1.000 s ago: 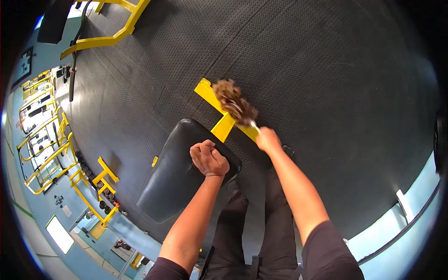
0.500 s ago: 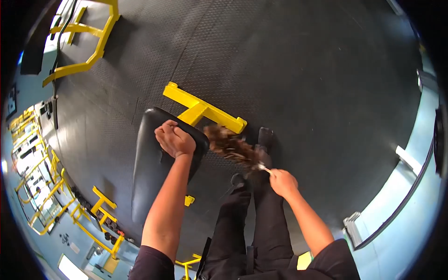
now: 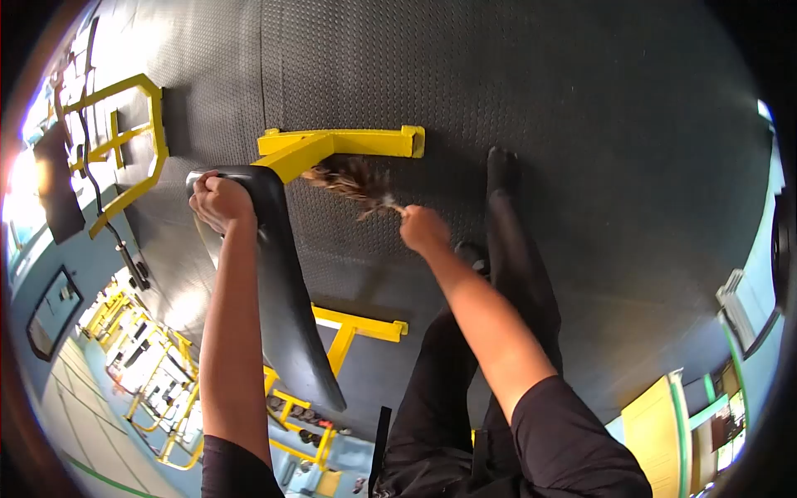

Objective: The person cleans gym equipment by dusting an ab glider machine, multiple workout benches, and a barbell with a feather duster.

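A black padded weight bench [image 3: 292, 290] on a yellow steel frame [image 3: 332, 143] stands before me, its pad running toward my left. My left hand [image 3: 222, 203] is closed at the far end of the pad, fingers curled over its edge. In my right hand [image 3: 425, 230] is the pale handle of a feather duster, gripped in a fist. The brown feathers of the duster [image 3: 350, 183] reach in beside the bench, low near the yellow frame and the front end of the pad, slightly blurred.
Dark textured rubber matting [image 3: 614, 166] covers the floor. Another yellow rack [image 3: 156, 124] with a bar stands at upper left. A framed mirror [image 3: 55, 311] and more yellow machines [image 3: 158, 382] line the left side. My legs [image 3: 519, 241] stand right of the bench.
My view has turned and the bench now appears further left. My left hand has shifted to the pad's end edge. The duster has moved up and left, alongside the bench frame.
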Motion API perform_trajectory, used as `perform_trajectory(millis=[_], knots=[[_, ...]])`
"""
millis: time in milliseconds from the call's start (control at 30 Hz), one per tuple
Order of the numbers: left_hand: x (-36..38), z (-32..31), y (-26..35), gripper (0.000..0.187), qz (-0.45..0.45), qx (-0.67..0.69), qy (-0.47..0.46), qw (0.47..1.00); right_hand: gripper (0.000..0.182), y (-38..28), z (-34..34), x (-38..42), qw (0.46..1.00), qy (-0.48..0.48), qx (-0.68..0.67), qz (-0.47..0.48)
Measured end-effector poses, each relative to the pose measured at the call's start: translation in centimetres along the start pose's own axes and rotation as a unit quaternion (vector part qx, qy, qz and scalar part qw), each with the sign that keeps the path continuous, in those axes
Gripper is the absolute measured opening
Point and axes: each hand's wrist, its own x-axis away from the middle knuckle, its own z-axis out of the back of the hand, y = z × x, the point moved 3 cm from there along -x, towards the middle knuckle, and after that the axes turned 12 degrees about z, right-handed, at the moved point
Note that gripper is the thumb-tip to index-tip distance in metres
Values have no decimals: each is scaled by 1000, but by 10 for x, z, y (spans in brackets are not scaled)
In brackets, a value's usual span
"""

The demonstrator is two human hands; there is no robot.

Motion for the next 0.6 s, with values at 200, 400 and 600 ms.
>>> perform_trajectory(millis=[200, 400, 600], knots=[[-7, -2, -4, 39, -20, -27, -9, 999, 28, 31, 76, 36, 997, 31, 44, -51], [-6, -2, -2, 39, -3, -32, -9, 999, 26, 52, 128, 52, 962, 231, -136, 52], [-5, -1, -3, 38, -10, -21, -4, 1000, 29, -20, -39, 48, 935, 122, -304, 137]])
